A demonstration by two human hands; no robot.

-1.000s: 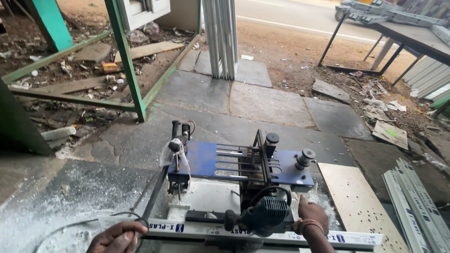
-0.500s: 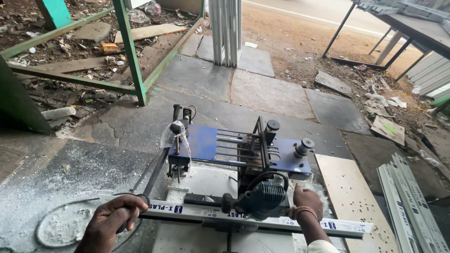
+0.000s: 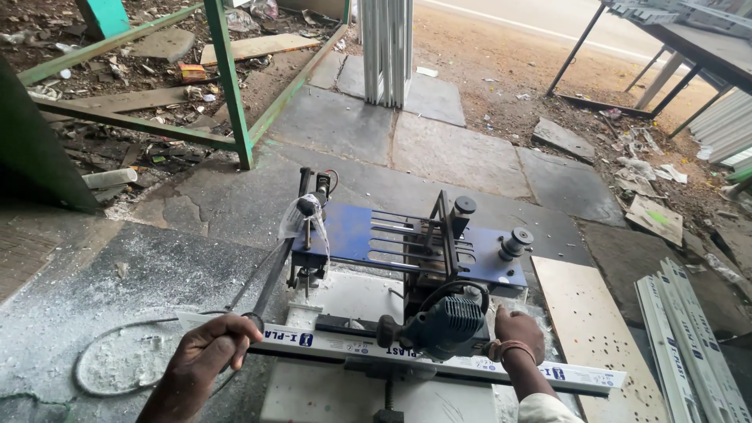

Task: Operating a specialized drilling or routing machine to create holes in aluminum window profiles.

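Both hands are closed on something. Left hand (image 3: 210, 352): fingers curled around the left part of a long white plastic strip (image 3: 329, 343), near its left end, at the spot where a thin black lever (image 3: 270, 278) comes down to meet it. Right hand (image 3: 517, 335): fist shut on the right side of a dark teal motor (image 3: 439, 325), just above the strip; what exactly the fingers grasp is hidden behind the hand, and a band circles the wrist.

White strip: lies flat and runs left to right across the near edge of a small machine, from beside the left hand to well past the right hand, with blue printed marks along its face. It passes under the motor.

Machine: a blue metal plate (image 3: 345, 231) carries several parallel steel rods, an upright black frame, and 2 knobs, 1 black (image 3: 465, 205) and 1 silver (image 3: 517, 241). A white base (image 3: 352, 298) sits beneath, dusted with white shavings. A black cable loops from the motor.

Surroundings: grey stone paving (image 3: 462, 157), white dust spread on the ground to the left with a thin cable (image 3: 102, 345) looping through it, a green metal frame (image 3: 227, 86) at upper left, a stack of white strips (image 3: 693, 337) at right, and a pale perforated board (image 3: 587, 329) beside the machine.
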